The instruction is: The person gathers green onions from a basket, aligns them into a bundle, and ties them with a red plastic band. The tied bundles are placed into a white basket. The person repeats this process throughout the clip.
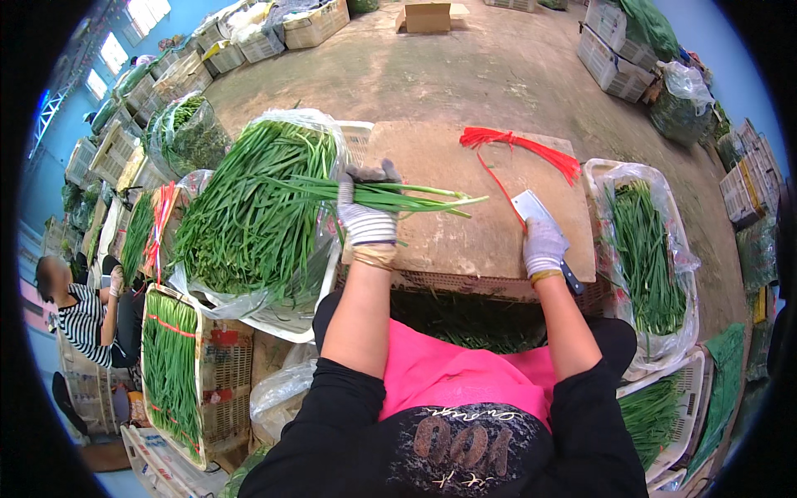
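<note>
My left hand (368, 215), in a striped grey-and-white glove, grips a small bunch of garlic chives (436, 202) over a wooden board (436, 249). The pale cut ends point right and the leaves trail left. My right hand (543, 248), also gloved, holds a cleaver (528, 205); its dark handle sticks out below the wrist. One red strip runs down to the right fingers; whether they pinch it I cannot tell. It leads from a tied bundle of red plastic strips (520, 148) at the board's far side. Left of the board, chives (255, 199) are heaped in a plastic-lined crate.
A lined crate of chives (647, 261) stands right of the board, with another crate (654, 417) below it. At left, an upright crate (171, 367) holds tied chives, and a seated person (87, 317) works beyond it. A cardboard box (428, 17) lies on the floor ahead.
</note>
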`<state>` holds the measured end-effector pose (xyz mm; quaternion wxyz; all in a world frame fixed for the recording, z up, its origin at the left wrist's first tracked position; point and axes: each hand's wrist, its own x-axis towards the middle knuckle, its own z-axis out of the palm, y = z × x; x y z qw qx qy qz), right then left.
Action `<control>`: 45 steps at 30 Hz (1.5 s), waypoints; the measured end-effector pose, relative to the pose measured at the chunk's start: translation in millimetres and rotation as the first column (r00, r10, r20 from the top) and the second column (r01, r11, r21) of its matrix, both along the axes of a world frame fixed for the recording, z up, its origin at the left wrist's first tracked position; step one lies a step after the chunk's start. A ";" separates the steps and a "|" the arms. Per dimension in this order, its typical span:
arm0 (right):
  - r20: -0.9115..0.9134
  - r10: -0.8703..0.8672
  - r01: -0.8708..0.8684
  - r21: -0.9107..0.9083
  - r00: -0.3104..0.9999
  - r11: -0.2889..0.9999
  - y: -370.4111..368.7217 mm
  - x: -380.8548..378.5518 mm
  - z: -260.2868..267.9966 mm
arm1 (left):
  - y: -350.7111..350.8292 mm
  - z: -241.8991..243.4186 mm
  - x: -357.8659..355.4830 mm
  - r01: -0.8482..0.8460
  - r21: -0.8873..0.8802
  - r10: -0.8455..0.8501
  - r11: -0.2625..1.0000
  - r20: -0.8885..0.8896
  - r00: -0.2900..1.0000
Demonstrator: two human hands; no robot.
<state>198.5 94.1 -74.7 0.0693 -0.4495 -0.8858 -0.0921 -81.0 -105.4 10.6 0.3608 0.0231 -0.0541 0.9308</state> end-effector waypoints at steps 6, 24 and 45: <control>-0.486 -0.037 -0.160 -0.357 0.873 0.920 -35.4 6.5 12.1 | 35.2 -6.6 26.3 -0.069 -0.163 0.067 0.984 -0.018 0.998; -0.729 -0.526 -0.754 -0.616 0.437 0.228 -55.2 -11.8 54.9 | 32.5 25.1 37.3 0.254 0.239 -0.064 0.937 -0.599 0.798; -0.909 -0.350 -0.547 -0.415 0.225 0.727 -112.9 -8.5 52.5 | 25.0 3.0 74.6 0.318 -0.030 -0.317 0.948 -0.194 0.928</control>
